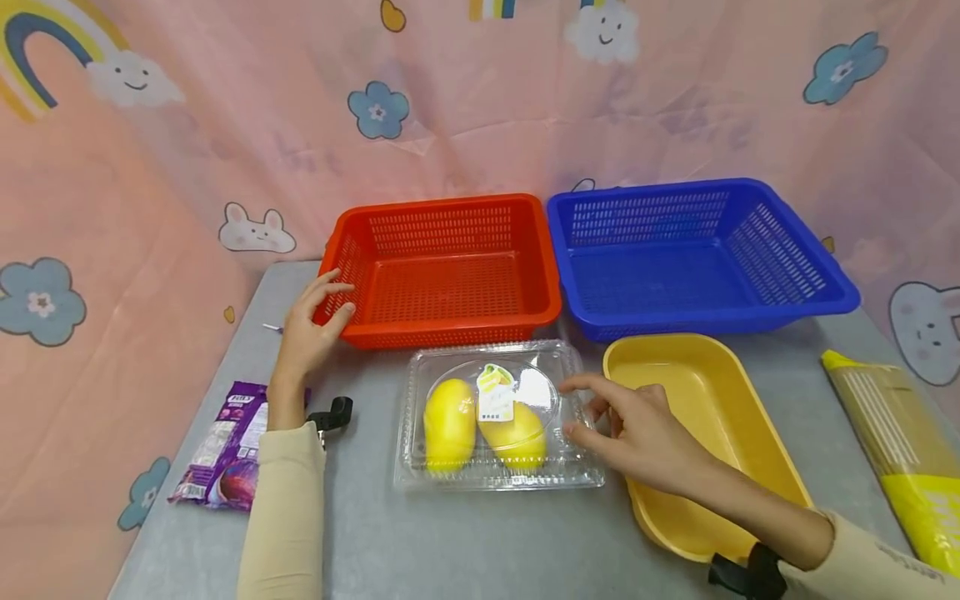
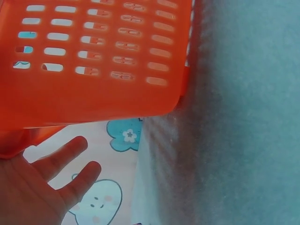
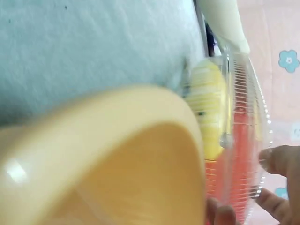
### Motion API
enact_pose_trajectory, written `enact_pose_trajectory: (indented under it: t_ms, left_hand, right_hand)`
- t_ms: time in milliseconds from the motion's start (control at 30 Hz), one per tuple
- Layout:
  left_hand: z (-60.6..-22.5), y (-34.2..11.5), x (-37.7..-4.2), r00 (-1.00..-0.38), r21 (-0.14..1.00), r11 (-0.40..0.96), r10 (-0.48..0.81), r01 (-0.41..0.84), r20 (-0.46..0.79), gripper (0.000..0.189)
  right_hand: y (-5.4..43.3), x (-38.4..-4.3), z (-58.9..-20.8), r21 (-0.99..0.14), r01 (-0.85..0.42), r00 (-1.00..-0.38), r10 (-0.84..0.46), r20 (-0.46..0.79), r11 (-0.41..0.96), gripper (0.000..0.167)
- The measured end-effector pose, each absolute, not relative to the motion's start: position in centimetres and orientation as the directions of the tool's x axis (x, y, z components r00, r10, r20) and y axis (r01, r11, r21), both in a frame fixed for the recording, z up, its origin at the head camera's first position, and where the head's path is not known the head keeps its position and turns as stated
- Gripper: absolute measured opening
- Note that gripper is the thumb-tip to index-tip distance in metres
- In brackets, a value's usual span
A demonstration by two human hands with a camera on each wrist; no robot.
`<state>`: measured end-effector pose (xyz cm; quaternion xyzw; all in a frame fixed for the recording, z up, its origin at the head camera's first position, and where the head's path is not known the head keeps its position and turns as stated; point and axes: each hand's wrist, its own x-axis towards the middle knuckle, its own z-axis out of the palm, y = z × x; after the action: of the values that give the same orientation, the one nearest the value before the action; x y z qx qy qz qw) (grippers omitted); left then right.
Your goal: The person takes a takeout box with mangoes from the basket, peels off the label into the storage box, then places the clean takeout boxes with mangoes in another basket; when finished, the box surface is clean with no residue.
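Note:
My left hand point(image 1: 309, 333) is at the left rim of a red plastic basket point(image 1: 536, 308), its fingers extended. The left wrist view shows two straight fingertips point(image 2: 89, 171) outside the slotted wall. A clear plastic clamshell box point(image 1: 405, 479) lies closed in front of the basket, with two yellow mangoes point(image 1: 450, 425) inside and a label point(image 1: 496, 400) on the lid. My right hand point(image 1: 648, 433) is at the box's right edge, index finger and thumb spread apart over the lid. In the right wrist view the fingertips point(image 3: 266, 159) are close against the lid's ribbed edge.
A blue basket point(image 1: 795, 312) stands right of the red one. Under my right forearm lies a yellow tray point(image 1: 712, 533), beside the box. A purple packet point(image 1: 225, 450) is at the left, and a yellow and tan packet point(image 1: 892, 442) at the right edge. Behind hangs a pink patterned curtain point(image 1: 465, 75).

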<state>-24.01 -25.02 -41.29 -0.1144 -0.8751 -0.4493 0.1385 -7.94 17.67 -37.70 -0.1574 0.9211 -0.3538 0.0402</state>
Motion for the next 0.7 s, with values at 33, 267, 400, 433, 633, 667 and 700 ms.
enact_pose_trajectory:
  t_ms: [33, 267, 400, 433, 633, 667, 700]
  left_hand:
    - [-41.2, -25.0, -24.0, -0.938, 0.755, 0.572, 0.078, 0.319, 0.338, 0.034]
    - [-38.9, -24.9, -23.0, -0.959, 0.732, 0.626, 0.098, 0.268, 0.267, 0.042]
    - [-36.5, -24.1, -21.8, -0.94, 0.716, 0.619, 0.118, 0.322, 0.321, 0.042]
    - [-35.9, -23.7, -21.5, -0.931, 0.711, 0.611, 0.134, 0.347, 0.339, 0.041]
    - [-33.0, -20.3, -18.9, -0.864, 0.73, 0.493, 0.424, 0.473, 0.273, 0.038]
    - [-32.8, -19.6, -18.6, -0.844, 0.738, 0.478, 0.485, 0.476, 0.23, 0.039]
    - [-32.8, -19.0, -18.4, -0.824, 0.743, 0.474, 0.537, 0.472, 0.181, 0.039]
  right_hand:
    - [17.7, -8.0, -37.6, -0.622, -0.287, -0.942, -0.331, 0.048, 0.729, 0.039]
    - [18.2, -8.5, -36.3, -0.464, -0.393, -0.902, -0.43, 0.028, 0.794, 0.046]
    - [18.7, -9.1, -34.7, -0.469, -0.392, -0.889, -0.457, -0.027, 0.791, 0.056]
    - [18.8, -9.2, -34.3, -0.473, -0.387, -0.889, -0.456, -0.036, 0.792, 0.058]
    - [18.9, -10.3, -33.2, -0.493, -0.382, -0.893, -0.449, -0.019, 0.781, 0.056]
    - [18.8, -10.5, -33.1, -0.507, -0.39, -0.89, -0.456, -0.006, 0.768, 0.054]
    - [18.6, -10.8, -33.1, -0.523, -0.399, -0.887, -0.462, 0.01, 0.753, 0.053]
